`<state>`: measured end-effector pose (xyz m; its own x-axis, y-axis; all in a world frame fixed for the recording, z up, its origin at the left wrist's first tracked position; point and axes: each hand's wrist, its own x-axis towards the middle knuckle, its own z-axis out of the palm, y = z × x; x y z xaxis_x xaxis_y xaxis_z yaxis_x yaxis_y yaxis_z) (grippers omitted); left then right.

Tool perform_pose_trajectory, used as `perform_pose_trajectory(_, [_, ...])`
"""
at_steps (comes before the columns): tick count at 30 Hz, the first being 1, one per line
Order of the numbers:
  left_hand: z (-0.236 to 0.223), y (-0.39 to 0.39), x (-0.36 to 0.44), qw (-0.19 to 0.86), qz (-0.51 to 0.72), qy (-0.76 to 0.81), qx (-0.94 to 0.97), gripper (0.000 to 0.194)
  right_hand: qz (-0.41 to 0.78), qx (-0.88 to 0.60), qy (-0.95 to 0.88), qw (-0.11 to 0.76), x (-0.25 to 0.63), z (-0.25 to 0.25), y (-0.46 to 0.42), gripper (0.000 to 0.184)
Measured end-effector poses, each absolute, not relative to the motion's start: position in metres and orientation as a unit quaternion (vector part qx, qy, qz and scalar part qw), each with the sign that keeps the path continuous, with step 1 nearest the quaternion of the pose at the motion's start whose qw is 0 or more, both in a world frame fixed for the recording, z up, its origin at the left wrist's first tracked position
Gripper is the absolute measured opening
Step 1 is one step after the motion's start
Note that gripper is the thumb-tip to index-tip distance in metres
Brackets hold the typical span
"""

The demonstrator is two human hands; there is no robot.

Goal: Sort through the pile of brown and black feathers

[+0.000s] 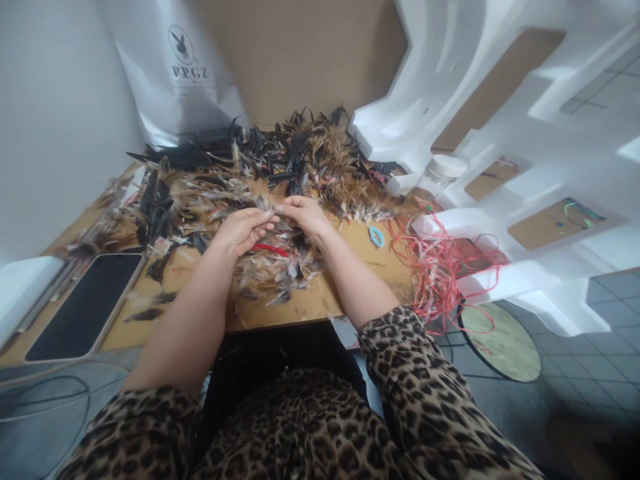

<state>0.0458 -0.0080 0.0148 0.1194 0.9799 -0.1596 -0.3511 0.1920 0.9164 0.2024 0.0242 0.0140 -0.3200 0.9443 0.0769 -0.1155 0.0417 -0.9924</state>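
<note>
My left hand (245, 230) and my right hand (303, 215) meet over the middle of the table, both pinching a small brown feather (266, 193) with a pale fluffy base. Its tip points up and away from me. Below my hands, a red strip (270, 250) lies among loose grey and brown feathers (280, 273). Behind them spreads a large heap of brown and black feathers (325, 150). What exactly sits between my fingertips is partly hidden.
A phone (87, 307) lies at the left of the wooden table (367, 270). At the right are a blue ring (376, 237), tangled pink strings (440, 267), a lidded jar (443, 175) and white foam packaging (480, 127). A white bag (185, 87) stands behind.
</note>
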Motion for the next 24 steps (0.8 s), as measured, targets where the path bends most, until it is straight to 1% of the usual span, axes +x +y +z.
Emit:
perform_pose_trajectory(11, [0.015, -0.009, 0.048, 0.642, 0.506, 0.426, 0.388, 0.005, 0.55, -0.367, -0.581, 0.475, 0.199, 0.019, 0.017, 0.029])
perform_pose_trajectory(18, [0.014, -0.009, 0.047, 0.614, 0.51, 0.445, 0.406, 0.009, 0.51, -0.377, -0.618, 0.466, 0.2, 0.02, 0.017, 0.026])
perform_pose_trajectory(21, [0.014, -0.006, 0.043, 0.609, 0.525, 0.443, 0.396, 0.008, 0.451, -0.397, -0.679, 0.423, 0.209, 0.024, 0.02, 0.024])
perform_pose_trajectory(24, [0.014, -0.003, 0.039, 0.61, 0.546, 0.435, 0.375, 0.008, 0.365, -0.402, -0.776, 0.32, 0.222, 0.029, 0.023, 0.017])
